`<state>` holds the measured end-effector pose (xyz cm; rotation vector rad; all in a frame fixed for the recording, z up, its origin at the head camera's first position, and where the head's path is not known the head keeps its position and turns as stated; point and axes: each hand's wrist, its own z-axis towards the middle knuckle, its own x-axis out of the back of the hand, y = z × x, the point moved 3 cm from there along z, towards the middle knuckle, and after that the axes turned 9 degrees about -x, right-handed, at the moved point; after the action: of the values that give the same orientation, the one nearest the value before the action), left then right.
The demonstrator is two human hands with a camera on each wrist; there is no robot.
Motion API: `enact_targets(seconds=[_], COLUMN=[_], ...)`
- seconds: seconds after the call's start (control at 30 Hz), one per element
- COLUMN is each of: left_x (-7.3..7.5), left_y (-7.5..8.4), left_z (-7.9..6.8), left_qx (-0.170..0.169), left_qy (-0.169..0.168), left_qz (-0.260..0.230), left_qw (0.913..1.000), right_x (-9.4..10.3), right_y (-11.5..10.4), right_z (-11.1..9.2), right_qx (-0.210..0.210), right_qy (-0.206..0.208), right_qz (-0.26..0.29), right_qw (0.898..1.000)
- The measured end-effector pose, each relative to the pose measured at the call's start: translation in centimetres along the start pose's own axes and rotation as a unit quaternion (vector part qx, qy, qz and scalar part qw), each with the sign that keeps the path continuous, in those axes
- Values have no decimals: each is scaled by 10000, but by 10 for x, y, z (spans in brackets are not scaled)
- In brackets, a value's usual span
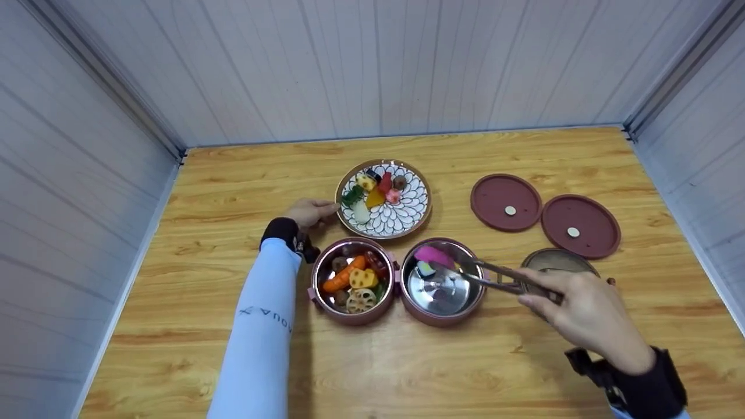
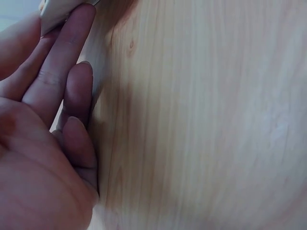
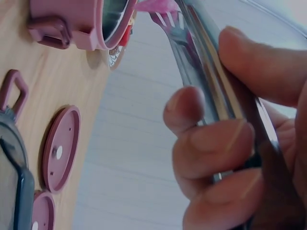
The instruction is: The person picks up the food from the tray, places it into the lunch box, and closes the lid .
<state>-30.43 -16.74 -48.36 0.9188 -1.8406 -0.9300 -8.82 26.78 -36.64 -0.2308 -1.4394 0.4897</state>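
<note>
My left hand (image 1: 311, 212) pinches the left rim of a patterned plate (image 1: 401, 212) between thumb and fingers; in the left wrist view the plate's edge (image 2: 55, 14) shows between them. Several small food pieces lie on the plate, among them a yellow wedge (image 1: 375, 198) and a green floret (image 1: 352, 195). In my right hand (image 1: 582, 314) are metal tongs (image 1: 500, 285), gripped with curled fingers. Their tips reach into the right pink pot (image 1: 440, 320), at a bright pink food piece (image 1: 433, 255). A small white and green piece (image 1: 425, 269) is inside that pot too.
Left of that pot stands a second pink pot (image 1: 355, 320), holding carrots (image 1: 344, 274), lotus root slices (image 1: 361, 300) and other pieces. Two dark red lids (image 1: 505, 198) lie at the right. A dark round lid (image 1: 559, 260) is partly behind my right hand.
</note>
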Motion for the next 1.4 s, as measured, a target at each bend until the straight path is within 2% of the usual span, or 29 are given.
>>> enact_targets(seconds=[0.23, 0.4, 0.63, 0.93, 1.1, 1.4], left_x=[0, 0, 0, -2, -2, -1], left_y=[0, 1, 0, 3, 5, -1], left_z=[0, -4, -4, -4, -5, -1], left_qx=[24, 152, 152, 212, 101, 57], left_qy=[6, 79, 50, 29, -61, -148], left_qz=[-455, -841, -968, -842, -751, -505], left_qw=[9990, 9963, 9952, 9962, 9971, 9986], right_x=[1, 1, -1, -8, -15, -21], right_y=[2, -8, -19, -20, -21, -26], right_z=[-14, -8, 7, 14, 17, 18], right_qx=[-23, -101, 71, 336, 429, 613], right_qy=[-253, -539, -926, -822, -707, -789], right_qz=[-324, -904, -1427, -1484, -1479, -1518], right_qw=[9992, 9944, 9854, 9849, 9855, 9834])
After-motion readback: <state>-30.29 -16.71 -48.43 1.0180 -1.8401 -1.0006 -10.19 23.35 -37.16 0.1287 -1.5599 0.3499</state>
